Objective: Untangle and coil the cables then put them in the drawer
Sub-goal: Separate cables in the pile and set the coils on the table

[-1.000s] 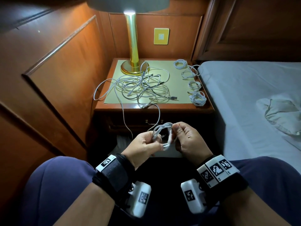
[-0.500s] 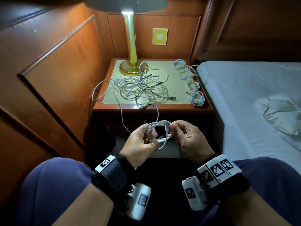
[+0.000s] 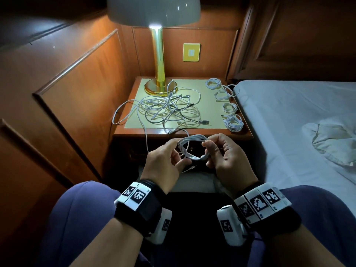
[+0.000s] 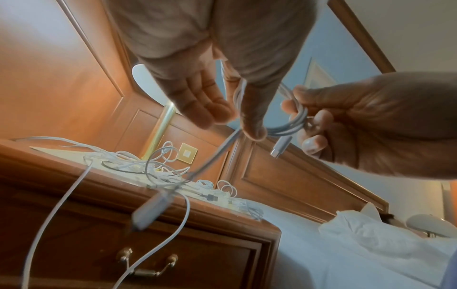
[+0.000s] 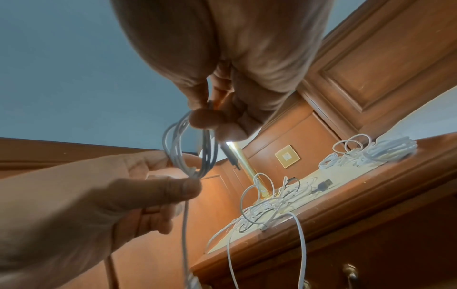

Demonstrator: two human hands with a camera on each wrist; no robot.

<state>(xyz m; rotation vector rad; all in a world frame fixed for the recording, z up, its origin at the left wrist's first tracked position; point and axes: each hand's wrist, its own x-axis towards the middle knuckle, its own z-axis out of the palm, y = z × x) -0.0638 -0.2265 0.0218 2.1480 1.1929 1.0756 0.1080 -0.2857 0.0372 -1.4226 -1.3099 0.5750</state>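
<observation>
A coil of white cable (image 3: pixel 194 140) hangs between both hands over my lap, in front of the nightstand. My left hand (image 3: pixel 179 157) pinches its left side between thumb and fingers. My right hand (image 3: pixel 210 149) pinches the right side. In the left wrist view the coil (image 4: pixel 289 127) trails a loose end with a plug (image 4: pixel 148 211). The right wrist view shows the coil (image 5: pixel 190 144) under my right hand (image 5: pixel 212 121). A tangle of white cables (image 3: pixel 167 110) lies on the nightstand. Several finished coils (image 3: pixel 234 122) sit along its right edge. The drawer handle (image 4: pixel 146 267) shows on the shut drawer front.
A brass lamp (image 3: pixel 158 74) stands at the back of the nightstand (image 3: pixel 212 132). One cable loop (image 3: pixel 146 139) hangs over its front edge. A bed with a pale sheet (image 3: pixel 289 122) lies to the right, wood panelling (image 3: pixel 67 93) to the left. My knees frame the bottom.
Both hands have risen a little toward the nightstand edge. The coil has turned from a narrow upright loop to a wider ring held between them.
</observation>
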